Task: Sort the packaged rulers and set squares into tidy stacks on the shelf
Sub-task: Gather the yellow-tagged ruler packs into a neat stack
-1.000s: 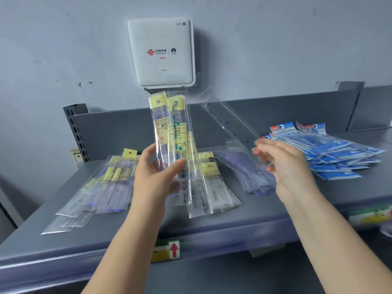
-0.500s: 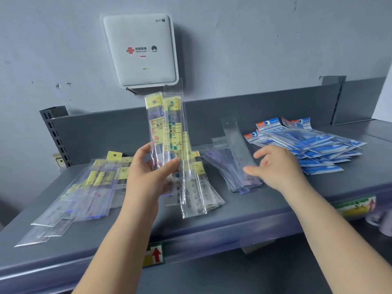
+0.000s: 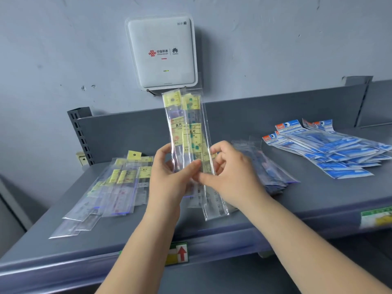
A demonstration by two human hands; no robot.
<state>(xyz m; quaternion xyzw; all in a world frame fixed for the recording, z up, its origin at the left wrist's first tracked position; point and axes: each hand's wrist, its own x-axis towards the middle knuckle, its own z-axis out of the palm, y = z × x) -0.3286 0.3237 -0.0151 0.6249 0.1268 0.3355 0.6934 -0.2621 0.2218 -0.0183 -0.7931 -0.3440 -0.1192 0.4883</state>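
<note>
in the head view, a few packaged rulers [image 3: 187, 143] were held upright above the shelf [image 3: 275, 211], pinched by the left hand [image 3: 169, 175] and by the curled fingers of the right hand [image 3: 231, 172], probably so that their edges could be evened before stacking. the sleeves were thin, glossy, clear plastic with yellow paper labels, long and flat. similar yellow-labelled packs [image 3: 118, 183] lay fanned on the left, and the blue-carded packs [image 3: 339, 151] lay well apart on the right.

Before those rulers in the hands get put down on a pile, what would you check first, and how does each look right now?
1. Left hand grips the yellow-label rulers: ok.
2. Right hand pinches them too: ok.
3. Packets squared up: not ok, tops uneven.
4. Matching yellow-label pile on the shelf: ok, though fanned out.
5. Blue packets kept apart: ok.
6. Number of packets held: cannot tell.
</note>
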